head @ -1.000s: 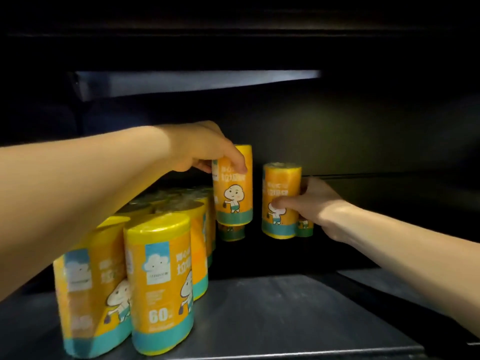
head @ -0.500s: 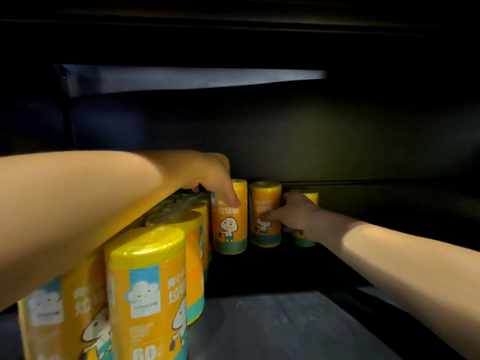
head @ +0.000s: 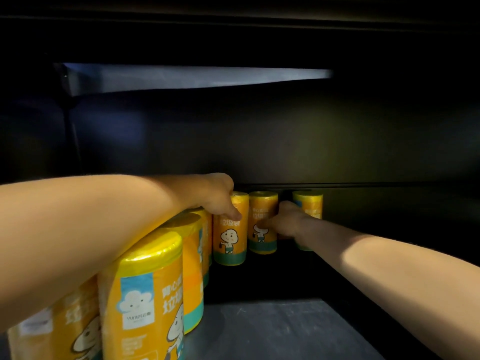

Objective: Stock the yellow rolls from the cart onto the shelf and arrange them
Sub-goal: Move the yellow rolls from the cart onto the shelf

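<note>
Status: both rolls now stand on the shelf [head: 272, 331], at the back. A second ago I held them raised and nearer to me; since then I have carried them deeper and lowered them until their bases rest on the shelf floor.

1. My left hand [head: 215, 198] reaches over the front block of rolls [head: 145, 294]. Its fingers [head: 235, 215] curl down over the top of the first roll [head: 230, 237] and hold it upright.
2. My right hand [head: 288, 220] holds the second roll [head: 262, 209] from the right side, one digit lying across its label. The remaining digits are hidden behind the roll, so I cannot tell how far they wrap.
3. The first roll and the second roll stand just beside each other, labels forward; whether they touch is not clear.
4. A third roll [head: 310, 206] stands farther right, partly behind my right hand, with a gap between it and the second roll.

Assessment: placement of this pair looks complete. What remains is probably release, then closing the gap in the back row. The cart is not in view.
</note>
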Action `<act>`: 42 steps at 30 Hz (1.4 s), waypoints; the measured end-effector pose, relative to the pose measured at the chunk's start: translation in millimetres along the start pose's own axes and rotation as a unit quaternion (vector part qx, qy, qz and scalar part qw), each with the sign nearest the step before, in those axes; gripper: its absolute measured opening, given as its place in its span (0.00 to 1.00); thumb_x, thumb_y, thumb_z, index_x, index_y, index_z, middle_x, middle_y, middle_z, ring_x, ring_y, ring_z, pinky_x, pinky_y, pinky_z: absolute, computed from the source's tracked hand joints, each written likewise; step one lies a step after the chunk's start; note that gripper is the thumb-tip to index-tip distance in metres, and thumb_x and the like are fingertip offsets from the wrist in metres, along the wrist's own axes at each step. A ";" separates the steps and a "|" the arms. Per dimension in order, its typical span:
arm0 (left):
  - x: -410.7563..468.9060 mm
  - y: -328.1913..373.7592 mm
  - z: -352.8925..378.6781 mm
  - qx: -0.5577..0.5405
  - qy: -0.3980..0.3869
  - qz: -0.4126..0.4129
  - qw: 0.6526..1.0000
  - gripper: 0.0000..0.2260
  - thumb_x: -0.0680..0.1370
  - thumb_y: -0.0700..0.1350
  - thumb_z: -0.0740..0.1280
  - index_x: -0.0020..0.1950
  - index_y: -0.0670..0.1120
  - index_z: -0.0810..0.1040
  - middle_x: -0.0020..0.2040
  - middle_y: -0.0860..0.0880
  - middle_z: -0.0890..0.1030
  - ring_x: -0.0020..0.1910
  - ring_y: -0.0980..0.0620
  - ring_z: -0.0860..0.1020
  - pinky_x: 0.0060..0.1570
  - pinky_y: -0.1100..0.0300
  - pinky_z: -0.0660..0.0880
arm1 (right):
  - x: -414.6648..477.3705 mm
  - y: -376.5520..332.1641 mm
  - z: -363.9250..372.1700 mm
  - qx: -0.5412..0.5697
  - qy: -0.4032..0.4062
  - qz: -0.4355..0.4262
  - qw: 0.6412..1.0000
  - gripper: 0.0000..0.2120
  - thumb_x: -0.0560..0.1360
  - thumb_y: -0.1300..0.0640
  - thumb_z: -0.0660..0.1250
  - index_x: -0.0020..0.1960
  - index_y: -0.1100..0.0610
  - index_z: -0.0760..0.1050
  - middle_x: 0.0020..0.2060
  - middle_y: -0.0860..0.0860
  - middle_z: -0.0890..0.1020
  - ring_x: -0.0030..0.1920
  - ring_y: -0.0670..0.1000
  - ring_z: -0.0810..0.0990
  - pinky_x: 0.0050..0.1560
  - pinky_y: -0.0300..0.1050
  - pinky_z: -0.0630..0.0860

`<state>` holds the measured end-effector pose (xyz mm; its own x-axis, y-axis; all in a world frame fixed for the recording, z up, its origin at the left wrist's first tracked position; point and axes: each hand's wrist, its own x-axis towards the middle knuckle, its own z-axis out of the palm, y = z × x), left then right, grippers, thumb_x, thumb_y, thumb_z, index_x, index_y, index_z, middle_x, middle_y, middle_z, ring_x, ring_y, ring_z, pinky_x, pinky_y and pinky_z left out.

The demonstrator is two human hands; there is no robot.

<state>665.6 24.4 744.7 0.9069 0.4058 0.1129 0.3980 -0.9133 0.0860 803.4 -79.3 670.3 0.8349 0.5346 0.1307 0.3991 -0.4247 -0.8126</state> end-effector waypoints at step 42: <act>-102.4 26.8 -46.6 -0.049 0.197 0.031 0.979 0.24 0.73 0.62 0.71 0.66 0.55 0.75 0.60 0.54 0.76 0.54 0.54 0.75 0.50 0.59 0.70 | -145.5 -23.3 -47.4 0.127 0.004 -0.166 0.978 0.14 0.72 0.56 0.74 0.57 0.51 0.79 0.52 0.51 0.83 0.55 0.51 0.81 0.58 0.54 0.80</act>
<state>576.9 -40.2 781.6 0.7979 0.3478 0.4924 0.3108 -0.9372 0.1583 690.6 -181.8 697.1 0.6790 0.6060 0.4145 0.5422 -0.0332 -0.8396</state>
